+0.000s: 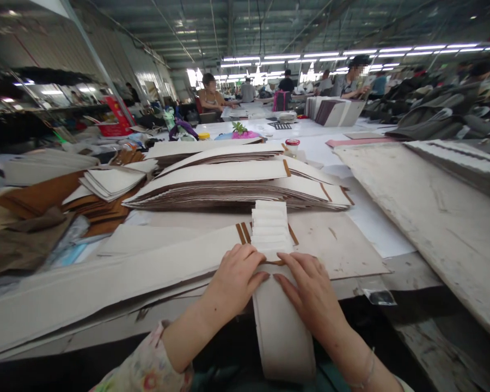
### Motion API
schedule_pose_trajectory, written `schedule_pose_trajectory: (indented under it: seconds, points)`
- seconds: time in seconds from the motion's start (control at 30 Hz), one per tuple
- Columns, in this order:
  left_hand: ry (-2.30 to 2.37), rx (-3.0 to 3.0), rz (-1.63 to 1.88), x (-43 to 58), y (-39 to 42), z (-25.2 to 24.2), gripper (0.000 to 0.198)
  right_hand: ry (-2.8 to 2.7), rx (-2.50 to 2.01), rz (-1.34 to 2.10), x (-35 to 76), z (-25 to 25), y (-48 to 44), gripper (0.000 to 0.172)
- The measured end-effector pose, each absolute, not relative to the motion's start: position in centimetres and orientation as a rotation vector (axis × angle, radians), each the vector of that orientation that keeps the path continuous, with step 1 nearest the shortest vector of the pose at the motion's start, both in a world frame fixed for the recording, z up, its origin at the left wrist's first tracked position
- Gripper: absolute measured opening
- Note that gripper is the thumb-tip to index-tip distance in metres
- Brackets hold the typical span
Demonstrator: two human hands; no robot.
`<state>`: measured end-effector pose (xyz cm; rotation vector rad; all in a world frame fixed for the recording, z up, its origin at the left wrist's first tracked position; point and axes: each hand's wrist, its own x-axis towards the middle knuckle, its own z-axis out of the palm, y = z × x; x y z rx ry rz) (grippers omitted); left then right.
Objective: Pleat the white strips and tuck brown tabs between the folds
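My left hand [236,275] and my right hand [309,288] rest side by side on a long white strip [283,332] that hangs over the table's near edge toward me. Both hands lie flat with fingers stretched out, fingertips almost meeting at the strip's brown-edged end. Just beyond my fingers sits a small stack of white folded pieces [270,226]. A long white panel with brown stripes [147,267] runs off to the left under my left hand.
Tall piles of long white and brown-edged panels [237,182] fill the middle of the table. Brown and white pieces [106,185] lie heaped at left. A large grey board [433,218] slopes at right. A small red-lidded jar [292,146] stands behind. Other people work at far tables.
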<state>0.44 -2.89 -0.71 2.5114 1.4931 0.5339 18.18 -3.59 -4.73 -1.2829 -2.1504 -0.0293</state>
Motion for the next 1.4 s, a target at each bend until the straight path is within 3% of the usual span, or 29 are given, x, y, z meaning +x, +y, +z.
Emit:
schedule_pose_trajectory:
  seconds: [0.37, 0.57, 0.87, 1.03, 1.23, 1.4]
  points:
    - [1.457, 2.6, 0.485, 0.3, -3.3, -1.7, 0.014, -2.318, -1.143, 0.036, 17.8, -4.2, -2.4, 0.02]
    - [1.427, 2.397, 0.705, -1.3, -3.3, -2.0, 0.022, -2.342, -1.119, 0.024, 17.8, -4.1, -2.2, 0.02]
    - [1.455, 2.488, 0.716, -1.5, -3.6, -2.8, 0.017, -2.447, -0.987, 0.133, 17.7, -4.0, -2.0, 0.034]
    - [1.408, 2.694, 0.524, -2.4, -4.7, -3.1, 0.027, -2.492, -1.006, 0.101, 17.7, -4.1, -2.1, 0.034]
    - [1.485, 2.32, 0.7, -3.1, -5.9, -2.7, 0.023, -2.512, -0.999, 0.066, 17.7, -3.5, -2.3, 0.041]
    - [1.62, 2.024, 0.642, -2.0, -5.0, -2.6, 0.023, -2.456, -0.986, 0.066, 17.7, -4.0, -2.3, 0.034]
